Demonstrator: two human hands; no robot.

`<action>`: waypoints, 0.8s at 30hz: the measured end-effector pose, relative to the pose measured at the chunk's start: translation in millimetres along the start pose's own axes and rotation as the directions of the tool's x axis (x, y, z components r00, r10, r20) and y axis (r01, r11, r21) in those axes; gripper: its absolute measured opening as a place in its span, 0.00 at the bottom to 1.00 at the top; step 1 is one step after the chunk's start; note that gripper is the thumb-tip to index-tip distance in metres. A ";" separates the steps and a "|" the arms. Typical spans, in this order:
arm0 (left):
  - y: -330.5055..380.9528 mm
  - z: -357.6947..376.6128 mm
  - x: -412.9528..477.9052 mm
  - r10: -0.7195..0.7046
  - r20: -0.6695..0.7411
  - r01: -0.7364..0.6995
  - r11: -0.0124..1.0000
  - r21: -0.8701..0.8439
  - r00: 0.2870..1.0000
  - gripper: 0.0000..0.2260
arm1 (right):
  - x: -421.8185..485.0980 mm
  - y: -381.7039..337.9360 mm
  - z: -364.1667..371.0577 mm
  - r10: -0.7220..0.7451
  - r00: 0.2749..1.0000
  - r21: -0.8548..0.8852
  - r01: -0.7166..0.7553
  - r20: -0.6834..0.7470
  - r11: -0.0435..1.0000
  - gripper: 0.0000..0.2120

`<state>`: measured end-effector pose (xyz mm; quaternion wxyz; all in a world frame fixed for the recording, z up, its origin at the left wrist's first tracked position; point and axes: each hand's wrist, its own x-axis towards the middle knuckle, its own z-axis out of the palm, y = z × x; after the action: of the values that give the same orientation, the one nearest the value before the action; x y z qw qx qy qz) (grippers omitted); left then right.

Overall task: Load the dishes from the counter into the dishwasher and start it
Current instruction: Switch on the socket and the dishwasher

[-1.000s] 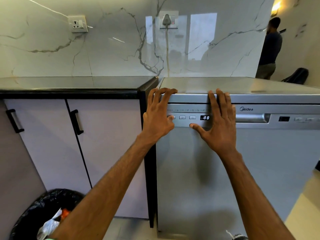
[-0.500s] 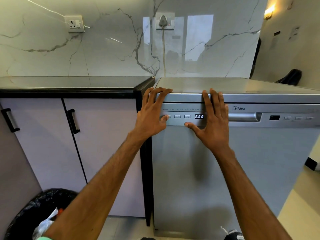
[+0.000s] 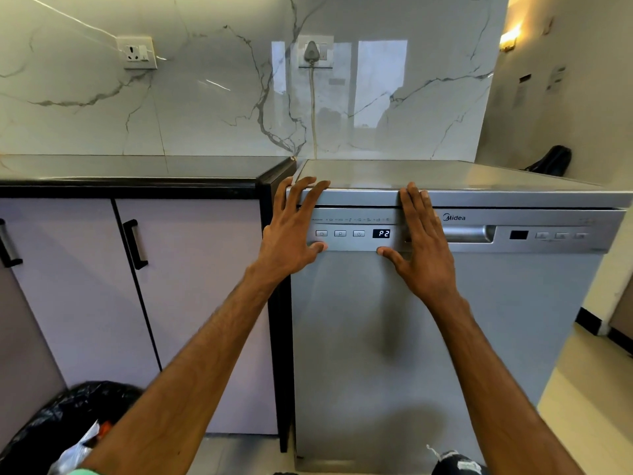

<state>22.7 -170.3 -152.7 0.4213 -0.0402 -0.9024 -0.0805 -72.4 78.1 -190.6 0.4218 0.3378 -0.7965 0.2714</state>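
Observation:
The silver dishwasher (image 3: 394, 337) stands with its door closed, to the right of the counter. My left hand (image 3: 291, 231) lies flat on the left end of its control panel (image 3: 352, 243), fingers straight and reaching over the top edge, thumb just below the leftmost button. My right hand (image 3: 423, 245) presses flat on the panel right of the small display (image 3: 381, 233), which reads P2. Its fingertips touch the top edge and it covers the left end of the door handle (image 3: 469, 234). No dishes are in view.
The dark countertop (image 3: 137, 168) over pale cabinet doors (image 3: 191, 303) adjoins the dishwasher on the left. A black bin bag (image 3: 68, 423) with rubbish sits at the lower left. A plug (image 3: 311, 51) and cable hang on the marble wall. A dark bag (image 3: 551, 161) lies at the far right.
The display changed from 88 and 888 to P2. My left thumb slid off the leftmost button to just below it. The person at the back right is gone from view.

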 end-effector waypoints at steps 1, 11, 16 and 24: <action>0.5 0.3 -0.7 -0.002 0.000 0.002 1.000 0.001 1.000 0.47 | -1.2 0.5 -1.0 0.000 1.000 -0.003 0.000 0.005 1.000 0.48; 12.7 1.1 -2.0 -0.040 -0.021 0.041 0.998 0.040 0.999 0.47 | -2.4 2.5 -5.6 0.003 0.999 -0.016 -0.003 0.034 1.000 0.47; 15.5 2.7 -2.5 -0.061 -0.034 0.062 0.997 0.055 0.998 0.46 | -3.7 0.5 -5.8 0.003 1.000 0.003 -0.003 0.024 1.000 0.47; 13.9 4.6 -2.2 -0.057 -0.039 0.058 0.997 0.042 0.998 0.46 | -3.4 0.7 -3.7 0.018 1.000 -0.008 -0.018 0.022 1.000 0.47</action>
<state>22.6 -155.8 -155.8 0.4366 -0.0036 -0.8966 -0.0741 -69.8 82.2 -191.8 0.4118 0.3321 -0.8051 0.2683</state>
